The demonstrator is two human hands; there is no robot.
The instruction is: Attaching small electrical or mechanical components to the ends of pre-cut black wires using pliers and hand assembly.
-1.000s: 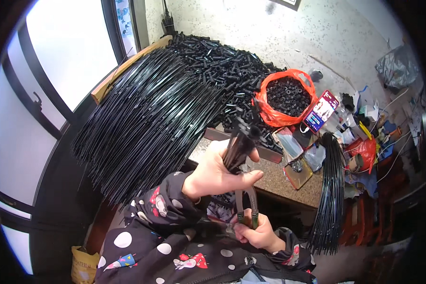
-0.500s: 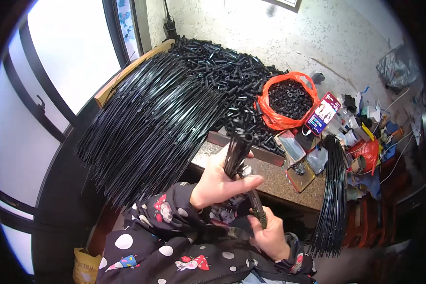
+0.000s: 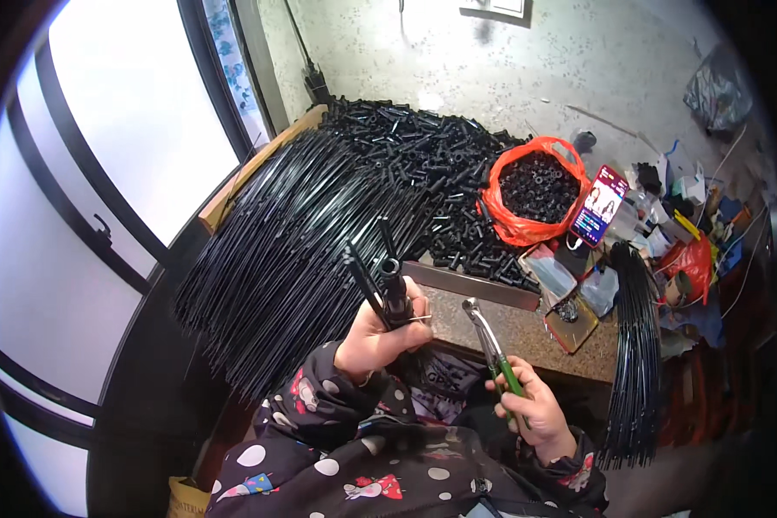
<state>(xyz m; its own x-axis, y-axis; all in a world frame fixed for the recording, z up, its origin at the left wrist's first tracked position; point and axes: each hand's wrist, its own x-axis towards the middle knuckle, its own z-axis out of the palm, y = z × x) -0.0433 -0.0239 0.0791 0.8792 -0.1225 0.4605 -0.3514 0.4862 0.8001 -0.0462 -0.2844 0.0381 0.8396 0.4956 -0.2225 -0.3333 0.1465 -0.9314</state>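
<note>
My left hand (image 3: 378,338) is closed around a black plastic tube (image 3: 392,281) with a round open end facing up. Slim black rods (image 3: 363,274), which look like umbrella ribs, fan out beside the tube in the same grip. A short bright wire (image 3: 420,319) pokes out near my thumb. To the right, my right hand (image 3: 533,407) grips green-handled pliers (image 3: 502,367), their metal head pointing up and to the left, apart from the tube. Whether the jaws touch each other is too small to tell.
A broad heap of black rods (image 3: 276,268) covers the left side of the table. Behind it are piled black tubes (image 3: 457,155). An orange-red bag (image 3: 527,235) holds more black pieces. Beside it stand a phone (image 3: 599,207), an open case (image 3: 571,328) and a hanging rod bundle (image 3: 637,363).
The pliers have moved from under my left hand to the right, now held apart and upright. In my left hand the rods have spread away from the tube. The whole view has shifted slightly.
</note>
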